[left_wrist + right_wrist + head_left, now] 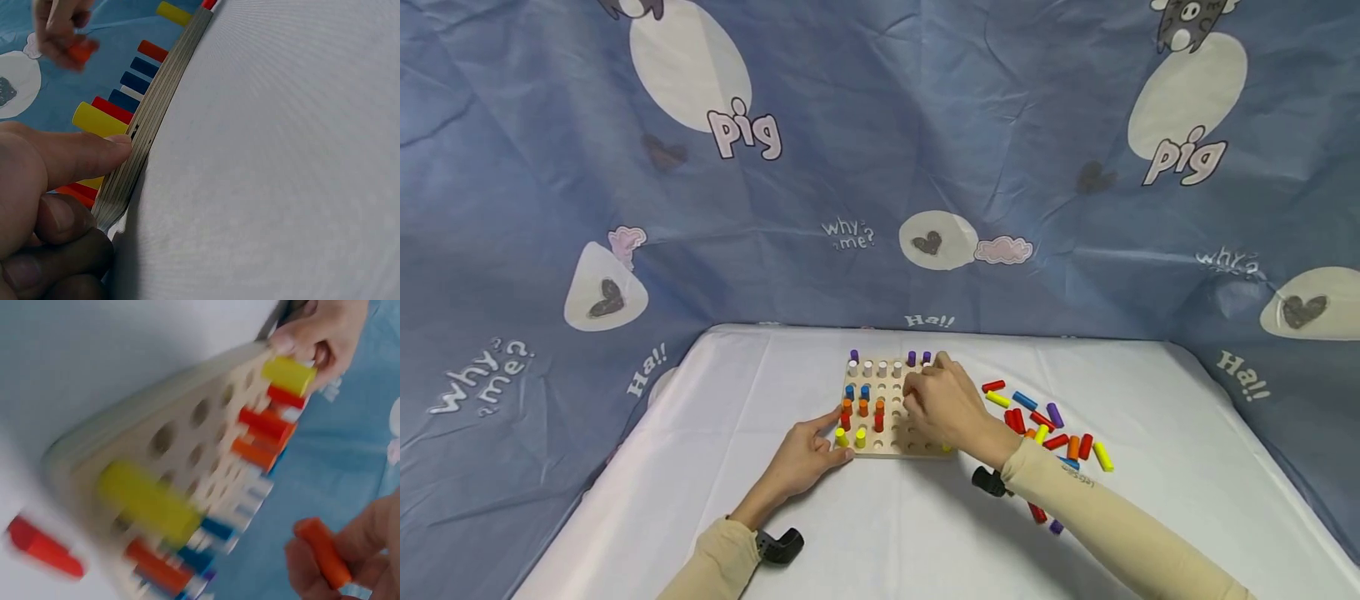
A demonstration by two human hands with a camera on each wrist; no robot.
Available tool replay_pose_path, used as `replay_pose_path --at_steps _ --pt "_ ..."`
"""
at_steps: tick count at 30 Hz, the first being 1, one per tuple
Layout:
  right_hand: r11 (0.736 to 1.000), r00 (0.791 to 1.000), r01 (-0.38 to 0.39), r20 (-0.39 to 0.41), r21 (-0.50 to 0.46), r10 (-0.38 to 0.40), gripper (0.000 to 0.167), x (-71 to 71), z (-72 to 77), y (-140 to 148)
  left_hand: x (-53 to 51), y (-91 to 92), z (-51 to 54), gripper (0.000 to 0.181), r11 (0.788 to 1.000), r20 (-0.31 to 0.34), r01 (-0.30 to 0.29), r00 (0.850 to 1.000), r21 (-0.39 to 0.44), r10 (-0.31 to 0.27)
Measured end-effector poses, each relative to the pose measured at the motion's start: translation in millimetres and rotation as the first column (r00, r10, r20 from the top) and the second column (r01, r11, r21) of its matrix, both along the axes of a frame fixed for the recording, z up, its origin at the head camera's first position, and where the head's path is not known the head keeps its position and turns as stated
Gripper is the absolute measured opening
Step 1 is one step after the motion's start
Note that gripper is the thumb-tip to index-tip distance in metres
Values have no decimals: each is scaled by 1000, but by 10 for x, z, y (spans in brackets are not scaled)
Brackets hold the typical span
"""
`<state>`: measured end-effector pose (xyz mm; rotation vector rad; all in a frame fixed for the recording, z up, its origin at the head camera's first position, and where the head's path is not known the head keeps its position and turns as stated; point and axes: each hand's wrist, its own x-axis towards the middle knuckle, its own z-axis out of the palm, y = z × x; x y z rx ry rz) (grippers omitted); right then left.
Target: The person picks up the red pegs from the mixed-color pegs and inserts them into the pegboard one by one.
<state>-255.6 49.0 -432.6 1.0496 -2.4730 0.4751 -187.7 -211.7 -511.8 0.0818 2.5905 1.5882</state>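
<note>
Nearest, loose pegs (1037, 512) lie on the table (880, 533) beside the right sleeve (1120, 517), which could roll them if it brushed past; next, the left hand (805, 458) pinches the near-left corner of the pegboard (887, 454), where a slackened hold could let it slide; beyond, the right hand (947, 404), raised over the board, grips an orange peg (322, 553), which a slanted entry might jam; farthest, white pegs (882, 369) stand upright, liable to be knocked by that hand
</note>
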Motion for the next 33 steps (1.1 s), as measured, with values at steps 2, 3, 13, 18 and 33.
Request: replay_pose_path --at_steps 2,3,13,18,33 --pt "999 999 32 -23 4 -32 19 -41 -3 121 1 -4 5 81 1000 -2 0 1000 5 0" --pt "999 998 49 -39 15 -48 22 -65 -15 185 0 -6 8 81 1000 0 -1 1000 7 1" --pt "932 953 240 115 270 -279 8 -197 -134 829 11 -1 31 82 1000 0 -5 1000 23 5" --pt "895 888 283 259 346 -381 31 -241 -190 1038 27 1 34 81 1000 -9 -12 1000 11 12" --pt "888 824 289 379 358 -422 44 -219 -347 1116 1 2 -8 80 1000 6 -4 1000 13 4"
